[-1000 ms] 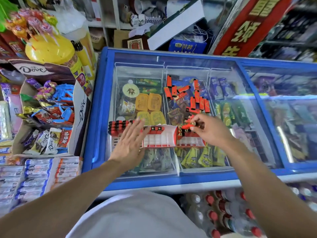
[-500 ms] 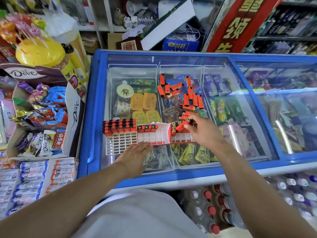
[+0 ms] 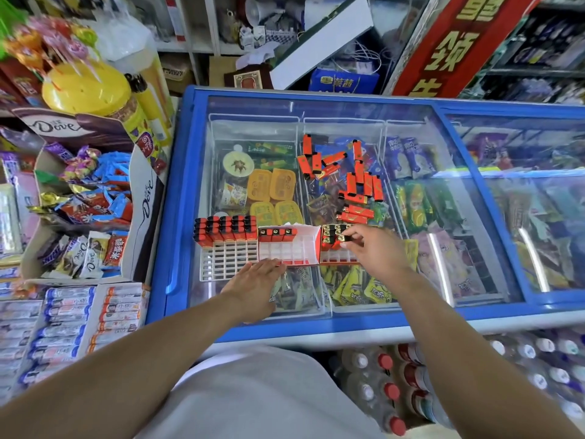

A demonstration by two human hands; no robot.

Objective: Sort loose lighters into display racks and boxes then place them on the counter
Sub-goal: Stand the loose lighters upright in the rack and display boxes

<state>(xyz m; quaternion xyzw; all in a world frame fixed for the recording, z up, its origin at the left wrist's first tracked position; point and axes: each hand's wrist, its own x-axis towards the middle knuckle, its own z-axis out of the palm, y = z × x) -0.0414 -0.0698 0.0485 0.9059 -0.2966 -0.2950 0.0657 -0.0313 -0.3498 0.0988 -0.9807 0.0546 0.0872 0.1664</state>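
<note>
Orange plastic lighter with a black cap, pinched between the fingertips of the right hand, held at the far rows of the right red-and-white display box, on the glass lid of the blue chest freezer.

Left hand: flat on the glass, fingers straight and relaxed, grasping nothing, fingertips at the near edge of the middle red-and-white display box, just right of the white plastic grid rack.

Holders, three, side by side on the lid, near the person:
- white grid rack, left: far half filled with upright lighters in five columns; row count unclear; near slots bare.
- middle box: four lighters in the far row.
- right box: two or so rows of lighters at the far end, count unclear, partly hidden by the right hand.

Loose orange lighters: scattered pile on the glass, far of the right box, roughly seventeen to twenty; exact count cannot be told, as several overlap.

Left of the freezer: brown-and-white cardboard chocolate display carton.
</note>
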